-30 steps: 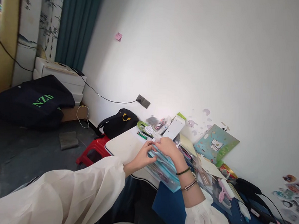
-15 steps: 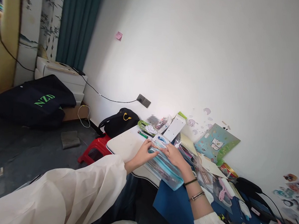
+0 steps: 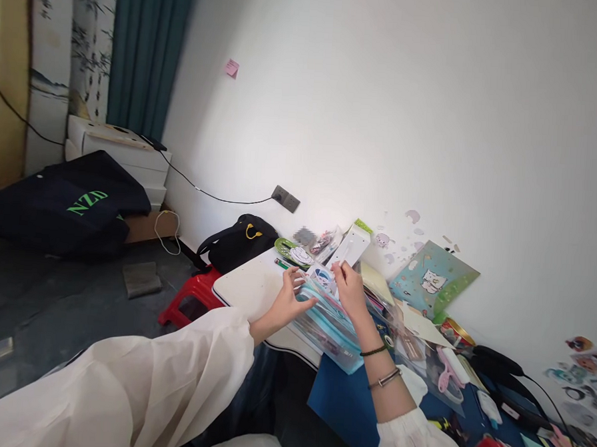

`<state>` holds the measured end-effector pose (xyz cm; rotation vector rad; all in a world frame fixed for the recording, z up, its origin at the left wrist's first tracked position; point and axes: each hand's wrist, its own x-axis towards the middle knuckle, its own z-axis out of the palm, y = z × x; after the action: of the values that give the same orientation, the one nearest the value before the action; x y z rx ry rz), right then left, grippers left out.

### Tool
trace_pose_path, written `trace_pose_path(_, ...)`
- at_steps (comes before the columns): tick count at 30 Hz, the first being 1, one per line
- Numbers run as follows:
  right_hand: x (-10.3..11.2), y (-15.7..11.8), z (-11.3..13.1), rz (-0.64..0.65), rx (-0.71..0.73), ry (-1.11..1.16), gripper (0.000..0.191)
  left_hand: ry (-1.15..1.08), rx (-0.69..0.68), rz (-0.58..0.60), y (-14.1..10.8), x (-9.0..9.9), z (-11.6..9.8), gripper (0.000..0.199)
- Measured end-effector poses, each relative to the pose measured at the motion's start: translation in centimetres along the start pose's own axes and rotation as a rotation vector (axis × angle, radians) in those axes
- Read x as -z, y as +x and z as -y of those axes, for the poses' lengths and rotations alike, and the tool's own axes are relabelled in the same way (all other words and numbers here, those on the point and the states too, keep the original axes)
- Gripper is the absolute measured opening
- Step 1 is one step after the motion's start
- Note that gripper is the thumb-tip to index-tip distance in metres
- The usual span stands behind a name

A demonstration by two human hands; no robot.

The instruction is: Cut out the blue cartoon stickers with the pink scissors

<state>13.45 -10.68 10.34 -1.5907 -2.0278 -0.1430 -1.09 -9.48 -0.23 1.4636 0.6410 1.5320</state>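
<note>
Clear plastic trimmed in light blue is forming the pouch [image 3: 339,346], which is lying aslant at the near edge of the white desk [image 3: 245,284]. At its left end, the left hand [image 3: 290,300] is being held with thumb and fingers apart, curved around the corner, apparently so that the pouch is being steadied; firm contact cannot be confirmed. Above the pouch, the right hand [image 3: 349,289] is being held raised, fingertips close; whether something thin is being clamped there cannot be told. Just beyond, a card with a blue cartoon [image 3: 320,277] is lying flat. Behind it, a white box [image 3: 352,245] is standing tilted near the wall [image 3: 334,118], presumably placed there to leave room in front. Outward to the left, a black backpack [image 3: 235,243] is being supported by a red stool [image 3: 192,298], probably to spare desk space.
</note>
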Motion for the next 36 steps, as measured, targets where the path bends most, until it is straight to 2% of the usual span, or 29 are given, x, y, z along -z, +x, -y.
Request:
trace_pose_path(7, 0.0, -0.2, 0.4, 0.161, 0.001, -0.009, 0.022, -0.029, 0.043, 0.007, 0.3, 0.2, 0.5, 0.042)
trace_pose_path(11, 1.0, -0.4, 0.6, 0.278, 0.005, -0.046, 0.022, 0.041, 0.015, 0.023, 0.2, 0.3, 0.8, 0.037)
trace_pose_path(15, 1.7, -0.5, 1.1, 0.374, 0.021, -0.103, 0.022, 0.143, -0.034, 0.054, 0.0, 0.5, 0.3, 0.029)
trace_pose_path(21, 0.9, -0.4, 1.6, 0.469, 0.032, -0.237, 0.022, 0.275, -0.084, 0.044, -0.5, 0.5, -0.7, 0.025)
trace_pose_path(26, 0.7, -0.7, 1.6, 0.550, 0.050, -0.325, 0.021, 0.291, -0.085, 0.024, -0.7, 0.4, -0.7, 0.027)
trace_pose_path(32, 1.7, -0.9, 1.3, 0.599, 0.055, -0.351, 0.020, 0.259, -0.103, 0.018, -0.5, 0.4, -0.6, 0.043)
trace_pose_path(36, 2.4, -1.0, 0.5, 0.554, 0.042, -0.354, 0.022, 0.278, -0.126, 0.045, -0.4, 0.4, -0.9, 0.040)
